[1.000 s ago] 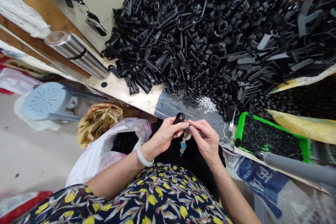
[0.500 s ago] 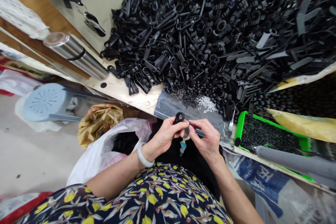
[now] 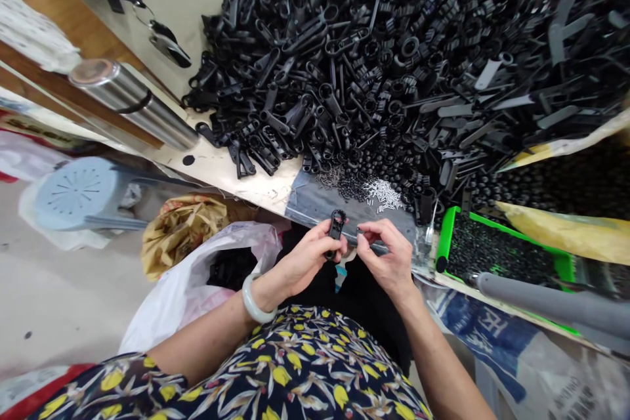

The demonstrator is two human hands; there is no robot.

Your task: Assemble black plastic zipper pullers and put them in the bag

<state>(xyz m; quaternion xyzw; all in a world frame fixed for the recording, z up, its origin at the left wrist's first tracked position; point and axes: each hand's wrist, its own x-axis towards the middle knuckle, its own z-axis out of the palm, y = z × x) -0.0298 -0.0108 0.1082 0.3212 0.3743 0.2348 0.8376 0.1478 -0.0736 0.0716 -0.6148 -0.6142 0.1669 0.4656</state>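
My left hand (image 3: 310, 258) is closed around a small black plastic part (image 3: 336, 228) with a ring end, held upright just in front of the table edge. Right beside it, my right hand (image 3: 388, 257) pinches a tiny dark piece (image 3: 359, 231) between thumb and forefinger, a short gap from the part. A white bangle (image 3: 253, 302) sits on my left wrist. Behind the hands, small dark bits (image 3: 344, 185) and short silver pins (image 3: 384, 195) lie on a grey sheet (image 3: 315, 203).
A huge heap of black plastic parts (image 3: 394, 59) covers the table. A green tray (image 3: 492, 252) of small black pieces is at the right, with a grey handle (image 3: 541, 302) over it. A steel flask (image 3: 132, 105), a blue stool (image 3: 73, 191) and a white bag (image 3: 197, 282) are at the left.
The black part in my left hand has turned more upright. My right hand has drawn slightly away from it, pinching a tiny piece. The view has shifted a little.
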